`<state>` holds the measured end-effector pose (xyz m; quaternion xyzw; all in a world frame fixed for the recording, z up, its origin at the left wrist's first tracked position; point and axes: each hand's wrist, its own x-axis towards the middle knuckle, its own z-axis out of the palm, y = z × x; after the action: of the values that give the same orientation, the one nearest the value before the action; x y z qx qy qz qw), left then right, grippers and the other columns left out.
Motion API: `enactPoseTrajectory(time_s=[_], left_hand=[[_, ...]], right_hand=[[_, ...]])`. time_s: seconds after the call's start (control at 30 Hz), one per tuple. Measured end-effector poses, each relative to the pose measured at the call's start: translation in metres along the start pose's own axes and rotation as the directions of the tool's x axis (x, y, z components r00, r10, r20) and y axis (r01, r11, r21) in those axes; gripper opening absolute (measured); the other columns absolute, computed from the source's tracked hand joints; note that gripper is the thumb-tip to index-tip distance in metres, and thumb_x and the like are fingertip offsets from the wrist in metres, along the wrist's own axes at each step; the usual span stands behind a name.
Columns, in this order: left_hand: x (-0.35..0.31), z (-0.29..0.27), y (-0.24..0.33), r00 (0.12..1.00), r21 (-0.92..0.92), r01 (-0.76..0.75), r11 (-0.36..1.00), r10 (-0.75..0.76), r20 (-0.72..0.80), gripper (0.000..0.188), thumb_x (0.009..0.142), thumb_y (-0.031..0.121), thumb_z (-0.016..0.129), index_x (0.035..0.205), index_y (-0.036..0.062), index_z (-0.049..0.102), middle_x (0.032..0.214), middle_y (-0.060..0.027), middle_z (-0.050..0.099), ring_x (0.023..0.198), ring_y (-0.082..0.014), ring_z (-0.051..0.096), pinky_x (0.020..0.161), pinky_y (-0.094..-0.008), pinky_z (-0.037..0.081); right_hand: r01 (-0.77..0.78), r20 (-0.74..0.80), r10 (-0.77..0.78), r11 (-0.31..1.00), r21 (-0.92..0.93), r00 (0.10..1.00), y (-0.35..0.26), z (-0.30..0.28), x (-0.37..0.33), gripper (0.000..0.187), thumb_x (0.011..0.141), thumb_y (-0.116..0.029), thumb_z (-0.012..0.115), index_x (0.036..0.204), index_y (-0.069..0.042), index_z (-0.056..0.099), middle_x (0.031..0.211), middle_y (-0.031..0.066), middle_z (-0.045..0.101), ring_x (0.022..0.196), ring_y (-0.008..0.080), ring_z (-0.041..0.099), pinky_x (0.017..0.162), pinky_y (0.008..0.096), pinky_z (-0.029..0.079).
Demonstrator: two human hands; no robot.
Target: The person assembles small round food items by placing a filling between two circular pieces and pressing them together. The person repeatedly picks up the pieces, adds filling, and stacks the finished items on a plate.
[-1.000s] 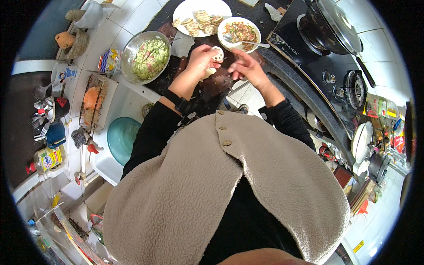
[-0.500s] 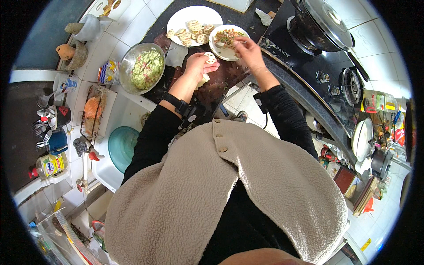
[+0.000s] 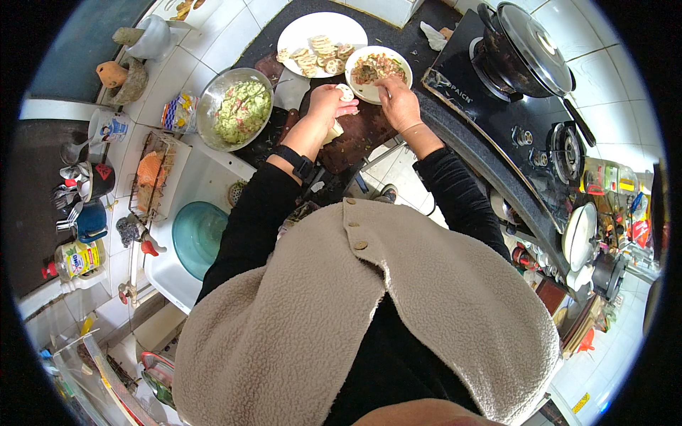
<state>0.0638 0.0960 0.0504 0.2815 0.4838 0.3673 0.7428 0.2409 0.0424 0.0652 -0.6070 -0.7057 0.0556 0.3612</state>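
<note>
Left hand (image 3: 329, 105): upper centre of the frame; thumb and fingers gripping a round, white, holed lotus-root slice (image 3: 346, 93), the remaining fingers extended toward the right. Black wristband (image 3: 302, 167) worn on the same arm.

Right hand (image 3: 399, 103): upper centre, just right of the left hand; fingers drawn together at the near edge of a round white bowl (image 3: 362, 91). Whether they grip anything cannot be told, the fingertips being turned away.

Contents of bowl: chopped red-and-green mixture (image 3: 387, 65).

White oval-looking plate (image 3: 298, 32): top centre, just left of the bowl; bears pale holed slices (image 3: 323, 50), some in stacks.

Pale, flat-sided piece (image 3: 332, 133): below the left hand, partly hidden; whether touched by it cannot be told.

Reddish-brown board (image 3: 359, 138): beneath both hands, wet-looking, with small scraps on its surface.

Round stainless-steel bowl (image 3: 206, 113): upper left of centre; holds shredded light-green food with pink bits (image 3: 243, 110).

Black pot with a glass lid (image 3: 536, 46): upper right, on a black glass-topped stove (image 3: 490, 106); its bare ring burner (image 3: 567, 149) sits at right.

Translucent teal basin (image 3: 199, 241): left of centre, inside a white sink (image 3: 163, 266).
</note>
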Motion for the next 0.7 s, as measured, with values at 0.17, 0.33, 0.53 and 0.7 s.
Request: enactPoseTrajectory(time_s=[0.17,0.33,0.53,0.7], left_hand=[[-0.002,0.002,0.004,1.0,0.056,-0.016,0.998,0.016,0.003,0.021,0.082,-0.005,0.042,0.103,-0.0086,0.043,0.098,-0.0266,0.058,0.087,-0.0432,0.065,0.071,-0.0493,0.058],[0.002,0.002,0.007,1.0,0.147,0.008,0.989,-0.01,0.018,0.026,0.085,-0.003,0.043,0.109,-0.0104,0.043,0.099,-0.0251,0.059,0.086,-0.0376,0.066,0.071,-0.0448,0.059],[-0.002,0.009,0.015,0.999,0.259,-0.024,0.966,0.016,0.035,0.025,0.087,-0.001,0.043,0.111,-0.0117,0.044,0.098,-0.0248,0.06,0.085,-0.0356,0.067,0.069,-0.0418,0.06],[-0.006,0.02,0.038,0.994,0.253,-0.068,0.965,0.042,0.105,0.023,0.089,-0.002,0.04,0.108,-0.0127,0.044,0.1,-0.0279,0.059,0.086,-0.0382,0.066,0.071,-0.0434,0.06]], right_hand=[[-0.048,0.002,0.049,0.988,0.146,0.999,-0.01,-0.003,-0.018,0.012,0.085,-0.009,0.055,0.094,-0.006,0.063,0.093,0.0146,0.063,0.087,0.0341,0.062,0.075,0.0389,0.05],[-0.072,-0.09,0.1,0.961,0.266,0.991,-0.015,0.002,-0.035,0.01,0.085,-0.007,0.055,0.09,-0.005,0.064,0.087,0.014,0.063,0.081,0.032,0.063,0.073,0.037,0.05],[-0.263,-0.044,0.337,0.804,0.532,0.941,-0.029,-0.006,-0.05,0.013,0.089,-0.009,0.053,0.096,-0.003,0.063,0.083,0.0107,0.061,0.074,0.0219,0.063,0.069,0.0298,0.049],[-0.141,-0.121,0.227,0.861,0.488,0.966,-0.041,-0.031,-0.048,0.013,0.091,-0.005,0.051,0.096,-0.002,0.063,0.085,0.0092,0.061,0.077,0.0187,0.061,0.07,0.0274,0.048]])
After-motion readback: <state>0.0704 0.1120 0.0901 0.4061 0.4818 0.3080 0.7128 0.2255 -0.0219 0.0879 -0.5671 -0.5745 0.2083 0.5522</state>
